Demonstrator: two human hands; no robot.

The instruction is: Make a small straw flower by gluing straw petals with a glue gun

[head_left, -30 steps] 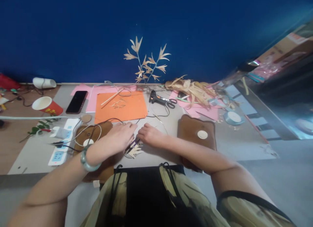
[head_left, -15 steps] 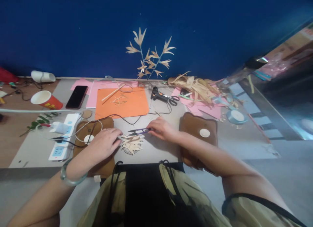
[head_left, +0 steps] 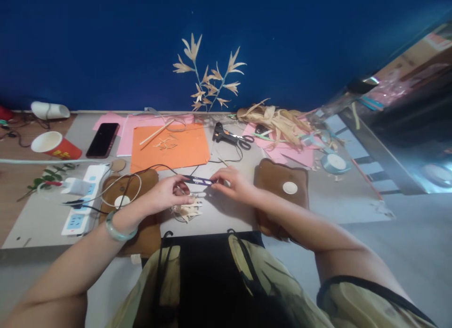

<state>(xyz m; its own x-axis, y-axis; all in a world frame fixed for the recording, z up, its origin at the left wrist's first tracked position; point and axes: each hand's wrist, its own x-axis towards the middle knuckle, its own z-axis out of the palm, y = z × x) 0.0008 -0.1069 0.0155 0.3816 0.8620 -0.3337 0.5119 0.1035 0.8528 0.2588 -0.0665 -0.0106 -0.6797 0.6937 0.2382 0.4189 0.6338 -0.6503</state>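
Observation:
My right hand [head_left: 231,183] pinches the handle end of small dark thread snips [head_left: 199,180], whose tips point left. My left hand [head_left: 165,194] is closed in a pinch just left of the tips; what it holds is too small to make out. Below both hands lies a little pile of pale dried-leaf cuttings [head_left: 186,210] on the grey table [head_left: 226,215]. A green bangle sits on my left wrist.
An orange sheet [head_left: 171,149] with leaf bits, a phone [head_left: 102,140], a red paper cup [head_left: 53,146], a power strip [head_left: 83,199], two brown pads [head_left: 280,189], a glue gun and scissors [head_left: 231,137], a husk pile [head_left: 278,123] and a tape roll [head_left: 335,163] surround the hands.
My left hand rose from beside the cuttings and closed in a pinch at the snips' tips. My right hand kept the snips, shifting slightly left.

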